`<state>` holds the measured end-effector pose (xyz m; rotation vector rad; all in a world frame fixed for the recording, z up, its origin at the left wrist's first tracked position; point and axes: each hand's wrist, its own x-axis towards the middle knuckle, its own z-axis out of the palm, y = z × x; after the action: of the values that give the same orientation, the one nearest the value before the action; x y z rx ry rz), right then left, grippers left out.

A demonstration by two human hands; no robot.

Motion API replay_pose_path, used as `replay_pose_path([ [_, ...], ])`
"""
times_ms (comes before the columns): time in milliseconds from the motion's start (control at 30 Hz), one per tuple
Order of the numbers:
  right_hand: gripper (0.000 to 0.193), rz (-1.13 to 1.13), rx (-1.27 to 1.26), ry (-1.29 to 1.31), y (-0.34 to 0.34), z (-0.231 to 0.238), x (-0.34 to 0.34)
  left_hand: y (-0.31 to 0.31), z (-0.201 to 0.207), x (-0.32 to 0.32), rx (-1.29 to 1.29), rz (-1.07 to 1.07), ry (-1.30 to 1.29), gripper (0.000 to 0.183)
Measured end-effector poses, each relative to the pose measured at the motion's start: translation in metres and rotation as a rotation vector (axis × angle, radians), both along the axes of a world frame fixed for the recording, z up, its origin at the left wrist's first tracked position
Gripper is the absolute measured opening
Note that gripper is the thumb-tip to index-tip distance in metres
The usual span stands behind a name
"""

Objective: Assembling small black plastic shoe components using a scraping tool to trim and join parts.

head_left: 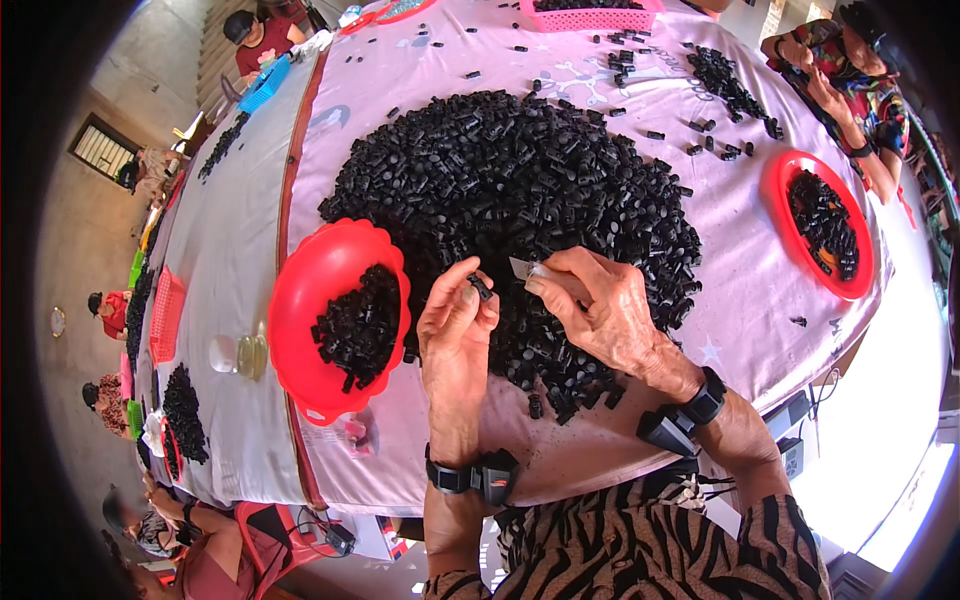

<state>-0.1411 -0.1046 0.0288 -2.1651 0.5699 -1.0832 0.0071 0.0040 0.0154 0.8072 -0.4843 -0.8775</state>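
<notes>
My left hand pinches a small black plastic part between thumb and fingertips. Close beside it, my right hand is closed around a small knife, its pale pointed blade angled toward the part but apart from it. Both hands hover over the near side of a big heap of the same black parts. Left of my left hand stands a red scalloped bowl, with a pile of black parts inside. Most of the knife's handle is hidden in my right hand.
A red oval basin with black parts stands at the right, near another person. A pink basket is at the far edge. Loose parts lie scattered at the back right. A glass jar stands left; several people sit along that side.
</notes>
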Motion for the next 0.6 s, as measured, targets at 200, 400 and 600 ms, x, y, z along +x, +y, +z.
replay_pose_path([
  [200, 0.024, 0.013, 0.004, 0.018, 0.0004, 0.0024, -0.0013, -0.0012, -0.0001, 0.0009, -0.053, -0.103, 0.141, 0.028],
  [400, 0.024, 0.004, -0.016, 0.012, 0.0011, 0.0001, -0.0018, -0.0026, -0.0070, 0.0014, 0.066, -0.035, 0.116, 0.020],
  [600, 0.019, 0.002, 0.024, 0.022, 0.0026, 0.0018, -0.0012, -0.0020, -0.0032, -0.0014, 0.119, 0.024, 0.076, 0.021],
])
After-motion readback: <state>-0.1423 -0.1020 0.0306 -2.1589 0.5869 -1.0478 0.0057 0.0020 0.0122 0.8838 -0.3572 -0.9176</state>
